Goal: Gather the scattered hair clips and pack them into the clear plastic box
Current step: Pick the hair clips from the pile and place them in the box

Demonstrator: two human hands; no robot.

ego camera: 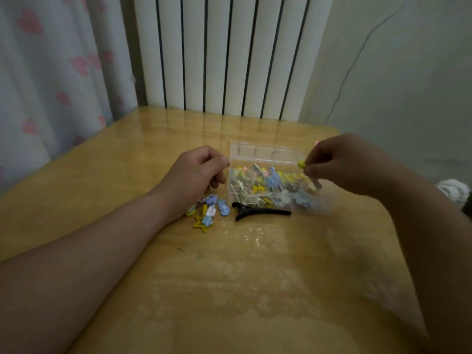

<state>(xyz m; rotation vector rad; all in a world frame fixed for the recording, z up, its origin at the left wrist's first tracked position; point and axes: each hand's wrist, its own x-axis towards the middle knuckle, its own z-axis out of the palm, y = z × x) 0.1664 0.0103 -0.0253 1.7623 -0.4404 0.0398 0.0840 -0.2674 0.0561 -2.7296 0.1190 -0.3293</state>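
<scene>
Right hand (pixel 329 162), pinching a yellow-tipped clip (pixel 302 164) above the clear plastic box's (pixel 255 152) right end, should be lowered inside before release; whether anything is held in the curled left hand (pixel 199 169) beside the box cannot be told.

table (pixel 229 277): glossy wood (blotchy sheen). box (pixel 265 154) between left fingers (pixel 217 162) and right fingers (pixel 315 159): clear smooth plastic. yellow clip (pixel 301 164) pinched in right fingers: plastic, metal bar. black clip (pixel 263 212) below both: glossy plastic.

curtain (pixel 51 72): white, pink hearts
table (pixel 229 277): honey wood
long clip (pixel 260 213): black
star clip (pixel 197 224): yellow
radiator (pixel 217 47): white, dark gaps
</scene>
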